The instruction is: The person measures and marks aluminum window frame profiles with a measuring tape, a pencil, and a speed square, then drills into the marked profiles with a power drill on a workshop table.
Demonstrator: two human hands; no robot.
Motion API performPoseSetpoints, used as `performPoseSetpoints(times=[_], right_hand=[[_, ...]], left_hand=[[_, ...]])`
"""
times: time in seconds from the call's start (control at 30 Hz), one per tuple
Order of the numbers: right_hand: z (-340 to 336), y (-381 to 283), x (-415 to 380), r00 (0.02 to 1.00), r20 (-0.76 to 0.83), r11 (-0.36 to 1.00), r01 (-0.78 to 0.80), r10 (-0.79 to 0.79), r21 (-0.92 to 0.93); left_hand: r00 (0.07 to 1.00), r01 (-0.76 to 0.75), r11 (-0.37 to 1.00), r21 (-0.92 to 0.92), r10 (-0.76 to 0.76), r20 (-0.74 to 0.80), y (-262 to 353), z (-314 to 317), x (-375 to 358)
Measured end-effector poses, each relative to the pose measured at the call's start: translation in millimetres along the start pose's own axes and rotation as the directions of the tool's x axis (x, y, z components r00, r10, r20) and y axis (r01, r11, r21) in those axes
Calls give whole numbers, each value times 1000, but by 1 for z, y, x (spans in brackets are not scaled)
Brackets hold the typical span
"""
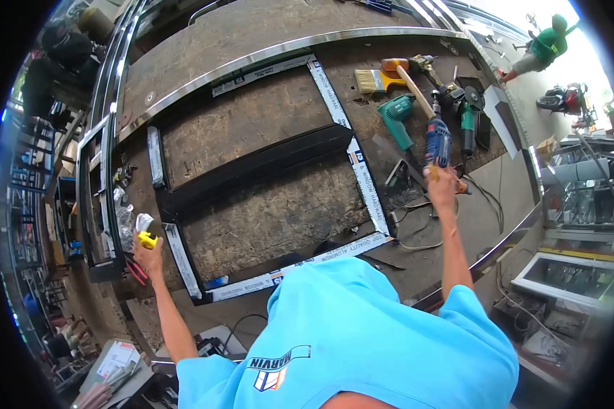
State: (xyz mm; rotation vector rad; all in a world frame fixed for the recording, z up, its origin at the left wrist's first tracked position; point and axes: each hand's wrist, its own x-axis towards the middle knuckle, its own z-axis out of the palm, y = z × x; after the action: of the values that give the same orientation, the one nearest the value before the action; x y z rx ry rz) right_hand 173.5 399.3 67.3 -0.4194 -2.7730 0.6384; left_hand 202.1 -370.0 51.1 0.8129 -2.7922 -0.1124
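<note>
My right hand [442, 185] is closed around a blue power drill [438, 142], low over the right side of the workbench. Its chuck points away from me, by the wooden handle of a mallet [416, 88]. At the left edge of the bench, my left hand [149, 258] is closed on a yellow tape measure [147, 240]. Red-handled pliers [136, 271] lie beside that hand, and crumpled clear plastic [123, 219] is just beyond it. Between my hands lies a dark metal frame [252, 163] with a crossbar, partly covered in printed protective film.
A green heat gun [397, 117], a paintbrush [374, 81] and an angle grinder [469, 119] lie at the right of the bench. A smaller dark frame [102, 198] stands at left. One person in green [547, 46] is at the far right, another in dark clothes [51, 61] at upper left.
</note>
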Motion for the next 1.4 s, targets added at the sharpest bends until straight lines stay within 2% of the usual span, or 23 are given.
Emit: performPoseSetpoints(times=[0.03, 0.07, 0.1, 0.17, 0.2, 0.27, 0.33, 0.4, 0.5, 0.6, 0.67, 0.7, 0.77, 0.9, 0.97, 1.07, 1.13, 1.17, 1.2, 1.23, 1.3, 1.33, 1.4], right_hand=[[-2, -24, -11, 990, 144, 986, -25, 2, 162], [2, -51, -24, 959, 282, 946, -70, -23, 316], [29, -59, -41, 921, 369, 790, -131, -126, 599], [44, -137, -71, 746, 643, 760, -312, -175, 570], [73, -152, -94, 593, 788, 715, -480, -163, 509], [87, -199, -105, 485, 811, 691, -463, -327, 555], [97, -235, -127, 392, 830, 623, -548, -397, 558], [97, -241, -109, 114, 882, 742, -498, -457, 449], [96, -278, -104, 56, 952, 852, -433, -300, 294], [107, -296, -111, -53, 976, 832, -533, -213, 153], [136, -309, -109, -184, 924, 848, -486, -334, 209], [130, -333, -106, -172, 929, 864, -451, -329, 222], [154, -344, -94, -193, 923, 927, -250, -332, 281], [166, -409, -31, -90, 940, 944, -4, -328, 329], [208, -429, 37, -17, 892, 892, -56, -451, 449], [256, -485, 110, 181, 799, 814, 11, -573, 581], [312, -505, 126, 199, 783, 806, 69, -589, 588], [339, -513, 124, 227, 766, 799, 176, -602, 576], [355, -518, 111, 321, 498, 591, 498, -806, 635], [364, -521, 95, 290, 191, 347, 774, -938, 530], [372, -532, 73, 171, 19, 139, 726, -985, 673], [377, -539, 64, 180, 27, 149, 709, -983, 689], [385, -541, 52, -63, 66, 11, 631, -996, 776]], left_hand=[[989, 65, 915, -399, -6, 146, 17, -8, -12], [962, 172, 672, -721, 42, 268, 38, -16, -24], [845, 367, 461, -808, 199, 497, 76, -38, -44], [723, 651, -116, -750, 396, 566, 128, -15, -106], [499, 834, -113, -541, 575, 649, 171, -48, -130], [421, 905, -268, -331, 682, 599, 175, -39, -166], [377, 905, -115, -410, 662, 648, 234, -27, -210], [306, 945, -104, -309, 608, 733, 216, -29, -204], [369, 891, -5, -455, 591, 717, 184, -24, -183], [385, 694, 295, -657, 619, 685, 174, -15, -177], [352, 667, 390, -635, 586, 730, 170, -7, -168], [388, 680, 347, -645, 577, 719, 165, -5, -164], [448, 405, 551, -730, 576, 683, 158, 1, -154], [493, 562, 404, -722, 537, 684, 142, 12, -126], [556, 555, 500, -665, 372, 743, 124, -1, -106], [787, 432, 569, -700, 142, 601, 96, 30, -90], [849, 429, 594, -680, -7, 529, 91, 35, -75], [846, 444, 639, -628, -68, 529, 92, 32, -65], [843, 458, 679, -574, -126, 523, 95, 31, -55], [830, 473, 688, -550, -138, 541, 97, 33, -48], [899, 396, 787, -472, -227, 375, 97, 41, -36], [892, 405, 795, -451, -234, 388, 98, 44, -29], [877, 455, 774, -440, -301, 375, 102, 46, -21]])
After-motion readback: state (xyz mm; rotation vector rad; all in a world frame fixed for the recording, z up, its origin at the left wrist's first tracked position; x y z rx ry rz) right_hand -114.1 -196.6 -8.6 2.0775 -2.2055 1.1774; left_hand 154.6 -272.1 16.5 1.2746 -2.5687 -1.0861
